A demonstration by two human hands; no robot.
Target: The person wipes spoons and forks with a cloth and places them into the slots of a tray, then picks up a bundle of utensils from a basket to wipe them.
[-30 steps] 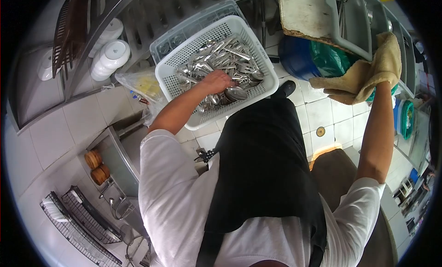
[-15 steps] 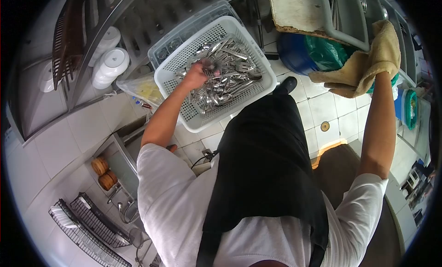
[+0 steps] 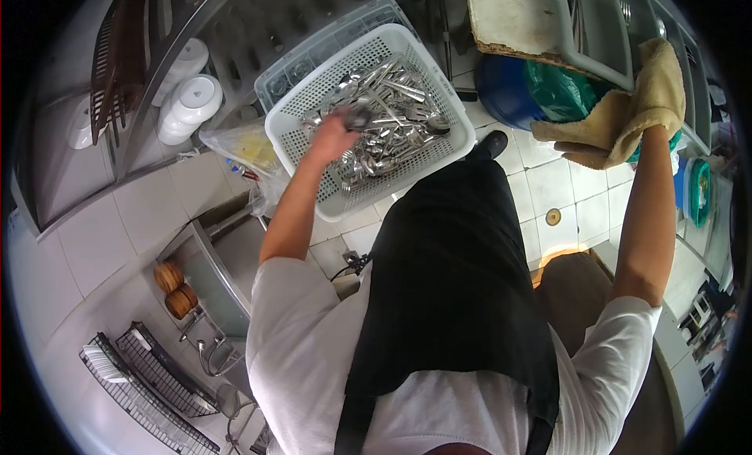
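My left hand (image 3: 335,135) is over the left part of a white perforated basket (image 3: 294,137), closed around some shiny cutlery (image 3: 358,117) blurred by motion. A heap of loose metal spoons and forks (image 3: 395,114) fills the middle of the basket. At the upper right, a tan cloth (image 3: 656,83) wraps my right hand (image 3: 655,132) and hangs to its left; the fingers are mostly hidden in it. The cloth is beside a grey cutlery tray (image 3: 609,43) with a few utensils inside.
White bowls (image 3: 194,99) are stacked on a metal rack at the upper left. A clear plastic bin (image 3: 274,85) is under the basket. A blue barrel (image 3: 501,90) with a green bag stands below the tray. A sink (image 3: 215,286) and dish racks (image 3: 149,384) are at the lower left.
My left hand has shifted slightly left and down within the basket, its upper arm moving right. My right hand and the cloth have barely moved.
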